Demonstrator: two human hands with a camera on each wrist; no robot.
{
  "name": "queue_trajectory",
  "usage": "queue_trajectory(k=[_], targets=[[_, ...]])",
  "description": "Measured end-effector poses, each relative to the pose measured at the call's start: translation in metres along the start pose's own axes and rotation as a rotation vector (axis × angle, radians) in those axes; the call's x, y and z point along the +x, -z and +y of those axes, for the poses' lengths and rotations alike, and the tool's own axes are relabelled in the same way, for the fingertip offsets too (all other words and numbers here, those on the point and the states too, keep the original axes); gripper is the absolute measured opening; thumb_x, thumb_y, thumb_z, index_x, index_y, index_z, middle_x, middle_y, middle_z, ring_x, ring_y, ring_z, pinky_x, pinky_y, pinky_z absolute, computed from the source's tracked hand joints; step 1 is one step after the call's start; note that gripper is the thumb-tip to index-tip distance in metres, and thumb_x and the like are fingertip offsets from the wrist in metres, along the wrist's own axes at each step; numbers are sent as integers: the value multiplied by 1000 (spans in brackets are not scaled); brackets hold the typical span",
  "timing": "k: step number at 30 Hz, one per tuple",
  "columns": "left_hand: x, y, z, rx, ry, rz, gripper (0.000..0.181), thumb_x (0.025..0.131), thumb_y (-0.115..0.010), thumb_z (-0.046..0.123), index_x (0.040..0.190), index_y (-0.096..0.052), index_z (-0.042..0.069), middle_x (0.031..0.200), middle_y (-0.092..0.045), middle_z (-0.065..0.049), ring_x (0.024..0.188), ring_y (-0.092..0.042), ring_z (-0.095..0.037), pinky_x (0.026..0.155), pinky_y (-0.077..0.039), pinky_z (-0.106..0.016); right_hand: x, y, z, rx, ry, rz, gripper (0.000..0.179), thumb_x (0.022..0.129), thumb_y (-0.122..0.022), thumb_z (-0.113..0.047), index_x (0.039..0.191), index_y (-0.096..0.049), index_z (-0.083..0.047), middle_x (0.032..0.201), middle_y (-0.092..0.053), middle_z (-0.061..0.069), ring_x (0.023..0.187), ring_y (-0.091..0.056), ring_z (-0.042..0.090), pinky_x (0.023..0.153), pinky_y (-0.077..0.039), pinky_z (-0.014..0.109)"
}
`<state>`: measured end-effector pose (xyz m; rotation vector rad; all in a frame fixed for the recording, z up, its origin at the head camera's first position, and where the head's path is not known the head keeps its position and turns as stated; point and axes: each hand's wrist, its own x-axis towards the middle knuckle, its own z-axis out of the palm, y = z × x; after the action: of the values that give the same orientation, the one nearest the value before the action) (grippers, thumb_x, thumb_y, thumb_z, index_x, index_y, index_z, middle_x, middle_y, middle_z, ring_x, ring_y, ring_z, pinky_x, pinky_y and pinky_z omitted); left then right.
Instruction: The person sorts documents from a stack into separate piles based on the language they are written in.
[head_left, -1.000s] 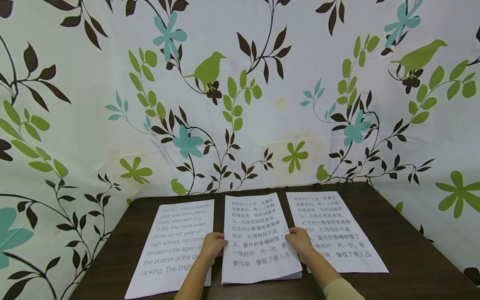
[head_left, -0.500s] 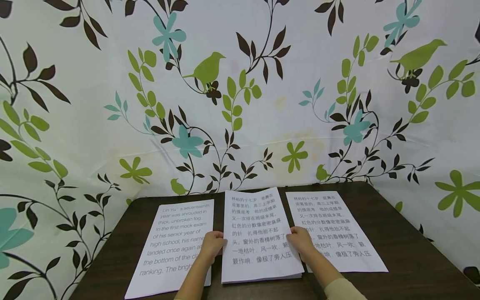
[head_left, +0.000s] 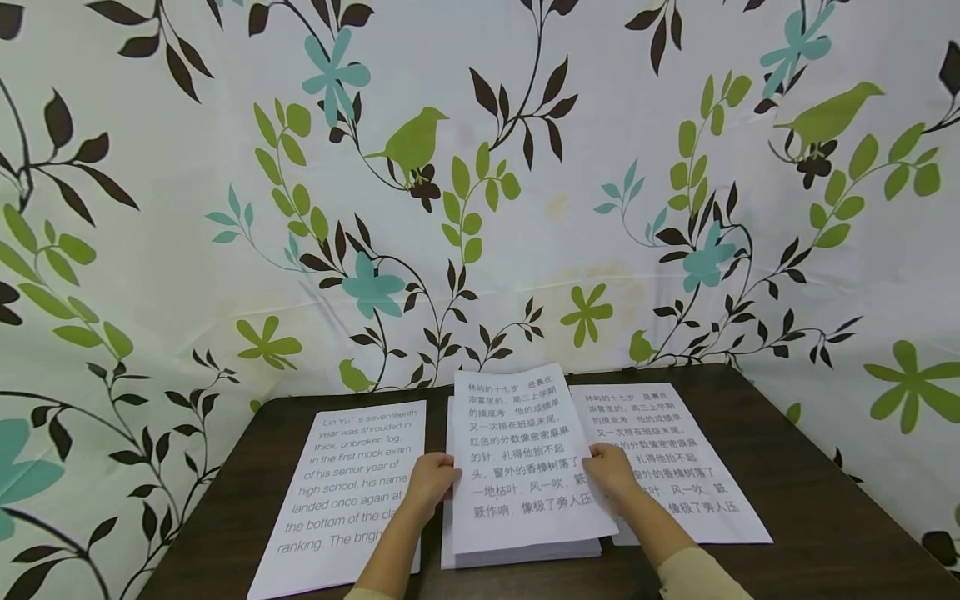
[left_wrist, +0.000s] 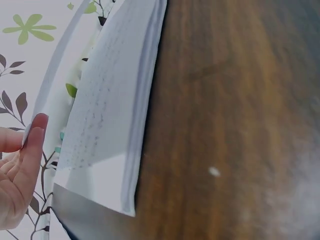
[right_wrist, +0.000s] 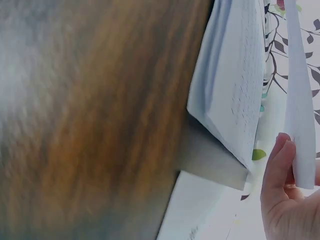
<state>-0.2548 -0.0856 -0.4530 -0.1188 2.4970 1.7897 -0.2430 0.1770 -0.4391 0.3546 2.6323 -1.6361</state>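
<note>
Both hands hold a printed paper sheet (head_left: 517,533) with Chinese text, gripping it at its left and right edges. My left hand (head_left: 433,483) pinches one side between thumb and fingers; in the left wrist view its fingertips (left_wrist: 39,122) meet at the paper's edge. On the opposite side my right hand (head_left: 611,475) pinches too, and the right wrist view shows the sheet (right_wrist: 301,110) standing between thumb and fingers. Below it lies a thicker paper stack (head_left: 536,551), also printed, with a visible gap to the raised sheet in both wrist views.
To the left lies a stack of paper (head_left: 345,492) with English text. Another with Chinese text (head_left: 697,525) lies to the right, partly covered by the right hand. All rest on a dark wooden table (head_left: 795,467). Behind hangs a leaf-and-bird patterned cloth (head_left: 525,250).
The hands have lifted the top sheet off the middle stack, up and slightly to the right, uncovering the pile's front and left edges. The side stacks stay put.
</note>
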Motion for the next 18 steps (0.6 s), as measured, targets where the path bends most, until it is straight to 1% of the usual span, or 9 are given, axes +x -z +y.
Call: queue_trajectory(k=[5,10,14,18], targets=[[3,-4,8,-7,-28,-1,27,76,-54,-1,100,-54,-13,80,-57,-13,62,-57,-19,55,-50,-31,1,9,-4,5,11,2,32,81,-43,-3,106,-47,16,80,-55,14,66,-56,19,56,-48,28],[5,-10,20,-6,-34,-8,27,76,-55,0,100,-55,-12,79,-57,-13,61,-57,-18,55,-49,-30,4,19,-5,-29,-1,27,35,82,-44,-5,111,-45,13,87,-54,15,68,-55,19,57,-48,27],[6,-15,30,2,-42,-22,26,76,-56,0,100,-56,-11,82,-57,-13,63,-57,-18,56,-50,-30,6,29,-4,-40,0,54,32,81,-46,-4,109,-48,11,86,-55,15,69,-54,19,56,-46,27],[8,-21,39,6,-44,-36,25,76,-56,1,98,-57,-9,84,-56,-12,65,-57,-18,57,-50,-30,5,40,-4,-43,17,71,31,82,-46,-3,108,-48,12,88,-54,17,71,-53,21,57,-46,26]])
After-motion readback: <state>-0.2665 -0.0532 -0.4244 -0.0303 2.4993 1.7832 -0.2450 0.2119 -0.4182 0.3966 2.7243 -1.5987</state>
